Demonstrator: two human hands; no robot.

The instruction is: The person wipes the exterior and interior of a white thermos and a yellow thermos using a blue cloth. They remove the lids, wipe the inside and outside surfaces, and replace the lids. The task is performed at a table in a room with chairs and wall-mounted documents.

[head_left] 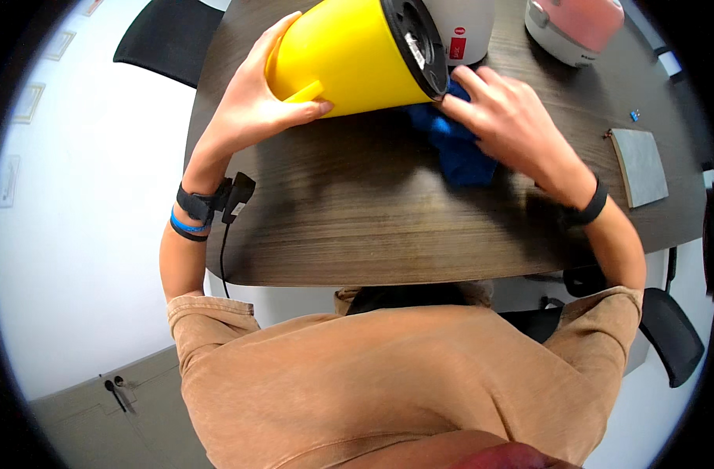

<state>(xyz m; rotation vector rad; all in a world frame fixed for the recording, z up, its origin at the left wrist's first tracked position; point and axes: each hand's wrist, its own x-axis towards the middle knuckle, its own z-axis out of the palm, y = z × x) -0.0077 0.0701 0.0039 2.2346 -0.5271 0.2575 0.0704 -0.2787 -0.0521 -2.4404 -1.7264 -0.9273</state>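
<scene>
A yellow kettle-like vessel (345,59) is tipped on its side above the table, its black base (419,47) turned to the right. My left hand (267,98) grips its left end, thumb along the near side by a small yellow tab and fingers mostly hidden behind. Bunched under the base, a blue cloth (465,152) hangs down onto the tabletop. My right hand (501,113) has its fingers curled on the cloth against the rim of the black base.
Behind the base stands a white container (462,27) with a red label. A pink and white appliance (576,27) sits farther right. A grey notebook (640,166) and a small blue item (635,115) lie on the dark wooden table (357,227). Black chairs (169,39) flank it.
</scene>
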